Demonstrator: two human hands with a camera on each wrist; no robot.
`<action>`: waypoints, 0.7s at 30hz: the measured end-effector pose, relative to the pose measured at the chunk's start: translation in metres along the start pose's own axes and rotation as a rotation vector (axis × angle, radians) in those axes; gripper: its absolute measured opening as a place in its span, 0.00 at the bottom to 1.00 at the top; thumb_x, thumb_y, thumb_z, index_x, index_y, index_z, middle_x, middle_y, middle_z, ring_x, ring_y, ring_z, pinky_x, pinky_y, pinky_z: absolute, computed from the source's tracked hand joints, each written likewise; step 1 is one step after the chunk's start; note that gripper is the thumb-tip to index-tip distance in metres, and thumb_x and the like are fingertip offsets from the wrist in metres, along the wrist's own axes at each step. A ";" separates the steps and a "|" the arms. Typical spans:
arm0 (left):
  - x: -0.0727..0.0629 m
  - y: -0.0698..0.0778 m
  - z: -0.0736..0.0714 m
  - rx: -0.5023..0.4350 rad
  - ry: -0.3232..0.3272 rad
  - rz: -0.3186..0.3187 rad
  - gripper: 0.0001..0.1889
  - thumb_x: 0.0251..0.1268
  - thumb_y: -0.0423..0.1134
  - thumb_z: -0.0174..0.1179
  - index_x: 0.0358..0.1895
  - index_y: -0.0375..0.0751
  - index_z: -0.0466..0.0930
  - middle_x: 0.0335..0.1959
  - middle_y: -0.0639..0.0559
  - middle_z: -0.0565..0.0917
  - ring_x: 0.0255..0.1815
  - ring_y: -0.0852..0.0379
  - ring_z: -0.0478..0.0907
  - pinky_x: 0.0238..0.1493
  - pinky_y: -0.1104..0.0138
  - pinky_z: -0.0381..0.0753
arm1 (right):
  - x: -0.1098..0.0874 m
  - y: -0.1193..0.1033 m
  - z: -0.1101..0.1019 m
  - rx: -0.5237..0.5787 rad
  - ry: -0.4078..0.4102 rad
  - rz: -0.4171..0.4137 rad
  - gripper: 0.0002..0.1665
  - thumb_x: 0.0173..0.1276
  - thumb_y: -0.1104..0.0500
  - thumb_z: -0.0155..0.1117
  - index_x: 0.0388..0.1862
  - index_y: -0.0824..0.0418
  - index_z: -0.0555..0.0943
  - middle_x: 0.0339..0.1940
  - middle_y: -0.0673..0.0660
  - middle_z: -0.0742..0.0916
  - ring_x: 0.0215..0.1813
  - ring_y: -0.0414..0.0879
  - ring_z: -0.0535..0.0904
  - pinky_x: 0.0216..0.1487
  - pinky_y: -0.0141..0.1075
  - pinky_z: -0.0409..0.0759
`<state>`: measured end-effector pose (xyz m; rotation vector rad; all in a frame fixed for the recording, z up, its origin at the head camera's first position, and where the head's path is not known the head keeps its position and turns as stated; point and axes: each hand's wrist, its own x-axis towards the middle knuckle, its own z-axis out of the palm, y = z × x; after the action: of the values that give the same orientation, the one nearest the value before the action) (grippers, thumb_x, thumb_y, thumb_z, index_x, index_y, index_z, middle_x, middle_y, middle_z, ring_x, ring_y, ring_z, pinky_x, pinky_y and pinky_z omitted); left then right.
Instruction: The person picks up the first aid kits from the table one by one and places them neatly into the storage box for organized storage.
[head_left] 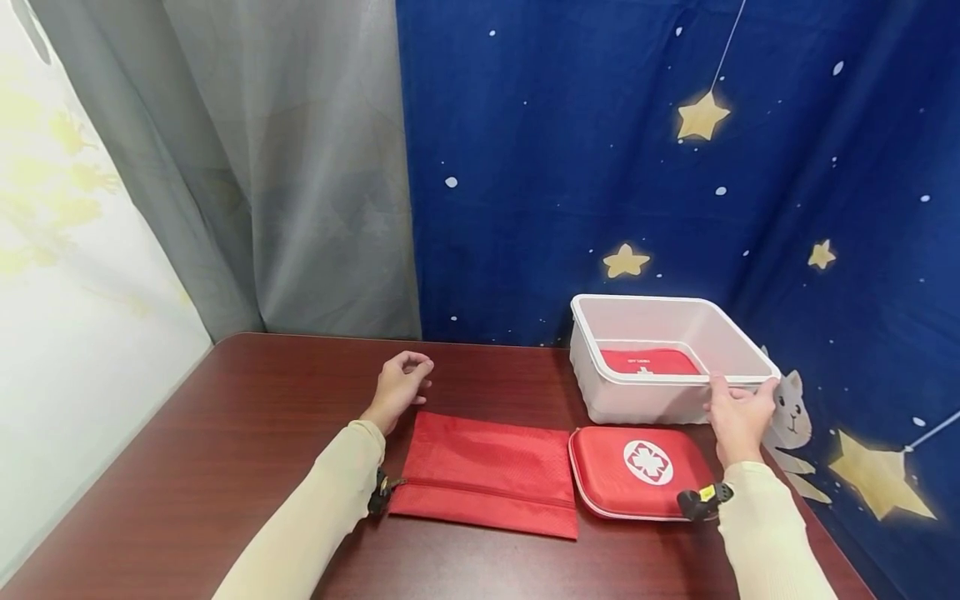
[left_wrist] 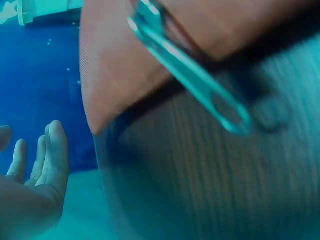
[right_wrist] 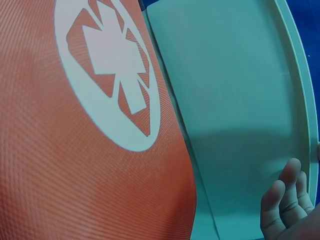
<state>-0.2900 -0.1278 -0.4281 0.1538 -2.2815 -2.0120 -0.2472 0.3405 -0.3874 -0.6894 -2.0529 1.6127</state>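
Note:
My right hand (head_left: 738,417) grips the white plastic bin (head_left: 630,400) by its near right corner. In the right wrist view, fingers (right_wrist: 272,200) lie against the bin's outer wall, just below the rim. A red pouch with white print (head_left: 648,362) lies inside the bin. In front of the bin sits a red hard-shell first aid case (head_left: 607,475) with a round white emblem. My left hand (head_left: 397,387) is loosely bent and holds nothing, just past the far left corner of a flat red zip pouch (head_left: 487,454). The pouch's metal zipper pull (left_wrist: 195,75) appears close up in the left wrist view.
The brown wooden table (head_left: 262,433) carries all of these things. A blue curtain with stars (head_left: 510,167) and a grey curtain (head_left: 322,183) hang along its back edge. The bin stands near the table's back right corner.

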 end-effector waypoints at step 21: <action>-0.001 -0.010 -0.017 0.239 -0.190 -0.087 0.11 0.71 0.40 0.59 0.50 0.36 0.80 0.45 0.37 0.82 0.43 0.45 0.83 0.32 0.60 0.84 | -0.001 -0.003 0.000 -0.011 0.003 -0.001 0.58 0.74 0.47 0.57 0.80 0.54 0.25 0.19 0.41 0.80 0.21 0.34 0.79 0.24 0.24 0.76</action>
<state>-0.2867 -0.1454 -0.4364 0.0841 -2.6749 -1.8580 -0.2467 0.3387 -0.3849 -0.6943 -2.0608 1.5998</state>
